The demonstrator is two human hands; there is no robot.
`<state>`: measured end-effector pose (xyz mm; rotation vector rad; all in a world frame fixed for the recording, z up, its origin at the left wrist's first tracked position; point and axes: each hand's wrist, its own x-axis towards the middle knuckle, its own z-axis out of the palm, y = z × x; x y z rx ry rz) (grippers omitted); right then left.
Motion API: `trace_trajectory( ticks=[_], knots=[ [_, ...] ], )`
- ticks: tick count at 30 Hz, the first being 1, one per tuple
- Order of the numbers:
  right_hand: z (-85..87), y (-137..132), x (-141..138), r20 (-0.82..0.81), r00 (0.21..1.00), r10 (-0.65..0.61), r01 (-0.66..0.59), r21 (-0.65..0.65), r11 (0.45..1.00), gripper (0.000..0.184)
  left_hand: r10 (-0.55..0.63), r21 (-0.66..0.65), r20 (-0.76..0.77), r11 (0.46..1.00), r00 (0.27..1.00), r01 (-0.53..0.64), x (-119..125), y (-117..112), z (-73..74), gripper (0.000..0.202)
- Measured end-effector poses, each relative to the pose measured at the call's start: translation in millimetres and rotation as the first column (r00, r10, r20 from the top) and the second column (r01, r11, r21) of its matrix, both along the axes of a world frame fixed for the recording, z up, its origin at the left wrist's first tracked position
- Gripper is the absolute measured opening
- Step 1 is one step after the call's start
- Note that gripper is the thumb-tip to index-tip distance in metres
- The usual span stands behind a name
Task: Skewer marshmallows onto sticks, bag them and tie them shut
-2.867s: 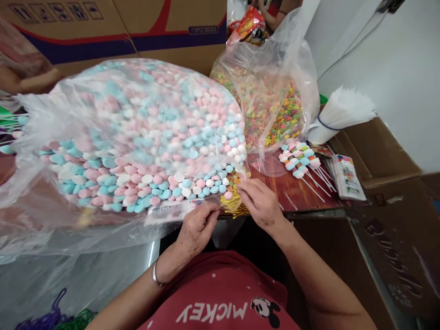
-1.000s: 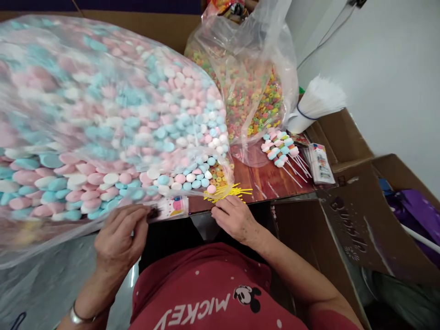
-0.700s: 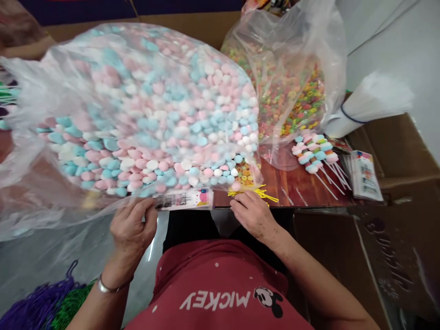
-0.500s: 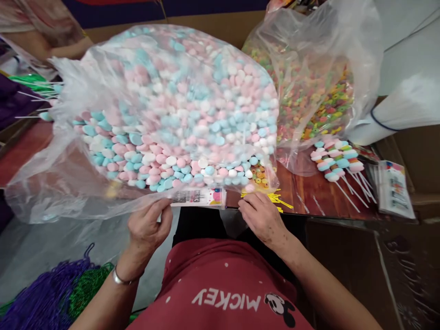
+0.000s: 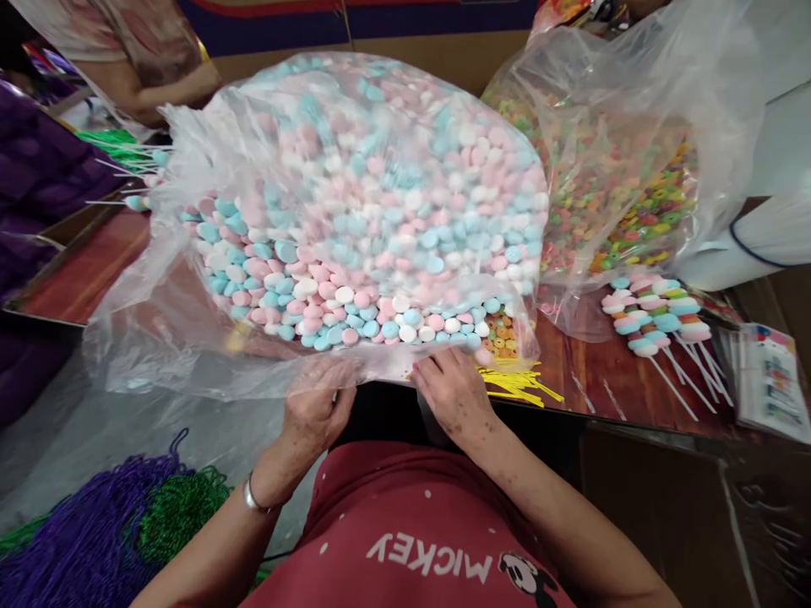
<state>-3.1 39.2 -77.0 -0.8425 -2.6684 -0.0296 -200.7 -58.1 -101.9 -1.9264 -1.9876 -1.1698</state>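
At the table's near edge, my left hand (image 5: 322, 404) has curled fingers at the left end of a flat printed plastic packet (image 5: 388, 365). The loose clear film of a big bag drapes over those fingers. My right hand (image 5: 454, 395) is closed at the packet's right end, thumb and index finger together; its fingertips are partly hidden. Just beyond both hands lies the large clear bag (image 5: 355, 203), full of pink, blue and white round candies. Yellow twist ties (image 5: 519, 384) and ring-shaped gummies (image 5: 503, 333) lie right of my right hand.
Candy skewers (image 5: 659, 312) on white sticks lie at the right, beside a stack of printed packets (image 5: 770, 380). Behind them stands a clear bag of colourful gummy rings (image 5: 621, 194). Purple and green beads (image 5: 120, 523) hang at lower left. Another person's arm (image 5: 152, 93) shows at upper left.
My right hand has moved inward to the packet's right end. My left hand has come under the clear film, and the two hands are closer together. The view has shifted left.
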Motion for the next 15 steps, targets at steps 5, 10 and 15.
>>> trace_trajectory(
  ticks=[5,10,15],
  knots=[
    [-2.5,7.9,-2.0,0.067,0.995,-0.067,0.068,-0.006,0.998,0.012,0.157,-0.054,-0.039,0.986,0.987,-0.159,-15.1,8.3,-10.9,0.014],
    [-0.7,7.3,-3.1,0.095,0.991,-0.091,0.095,-0.033,0.995,0.012,0.161,-0.132,-0.073,0.977,0.984,-0.17,-15.5,8.1,-10.8,0.018],
    [2.2,7.8,1.5,0.11,0.991,-0.08,0.086,-0.058,0.995,0.011,0.176,-0.255,0.009,0.952,0.984,-0.168,-9.5,13.0,-8.9,0.019]
  ],
)
